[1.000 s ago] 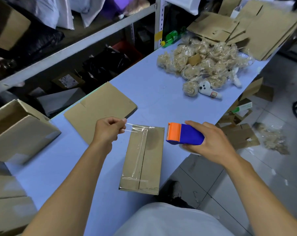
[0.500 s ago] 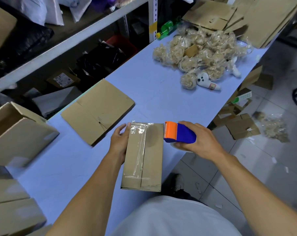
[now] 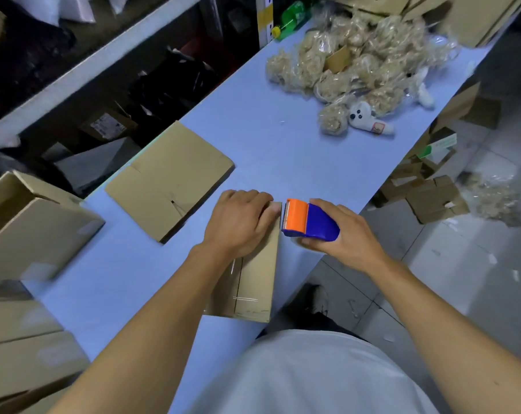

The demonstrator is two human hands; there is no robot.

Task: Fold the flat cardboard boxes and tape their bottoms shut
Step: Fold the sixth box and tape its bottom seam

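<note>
Folded box (image 3: 254, 282) lies at the near edge of the bench (image 3: 283, 156), flat cardboard (image 3: 169, 180) just left, bagged plush toys (image 3: 358, 67) far right. Left hand (image 3: 238, 222), fingers flat, now presses the box's far end, having moved from its left edge. Right hand (image 3: 343, 234) grips the tape dispenser (image 3: 308, 221) just right of the box.

Box's (image 3: 254, 282) far end under left hand (image 3: 238, 224), folded boxes (image 3: 29, 222) blurred (left edge crops them)

Taped box (image 3: 253, 282) on table (image 3: 283, 150); flat cardboard (image 3: 169, 180) left, dispenser (image 3: 310, 221) right.
</note>
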